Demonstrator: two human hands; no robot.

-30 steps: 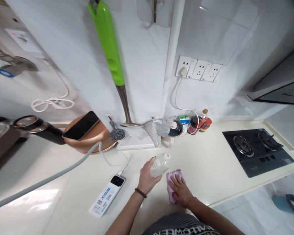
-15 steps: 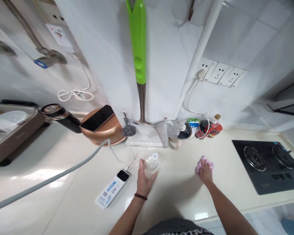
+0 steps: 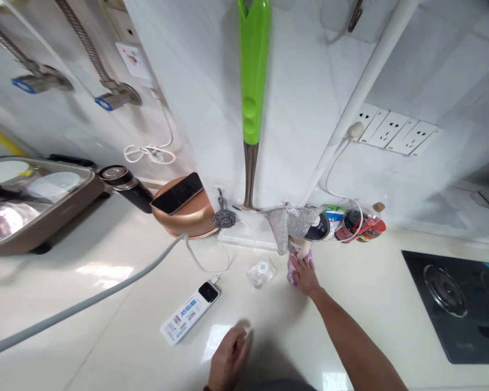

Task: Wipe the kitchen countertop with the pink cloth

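Spread over a pink cloth (image 3: 291,273), my right hand (image 3: 306,276) presses it onto the countertop beside the wall, under a white handle. My left hand (image 3: 230,355) is near the counter's front with its fingers curled in loosely, partly blurred; I see nothing in it. Between the hands and the wall stands a small clear plastic container (image 3: 261,272) with a round pale label, touched by neither hand. A silvery mesh cloth (image 3: 287,222) hangs just above my right hand.
A white power bank (image 3: 189,312) with a cable lies left of the container. A grey hose (image 3: 118,288) arcs across the left. Copper pan (image 3: 199,220) with phone, black flask (image 3: 132,190) and bottles (image 3: 370,231) line the wall; a gas stove (image 3: 452,304) is right.
My right hand has slid the pink cloth left, close to the container and wall. My left hand has come away from the container, back toward me, its fingers curling in. The view has shifted left.
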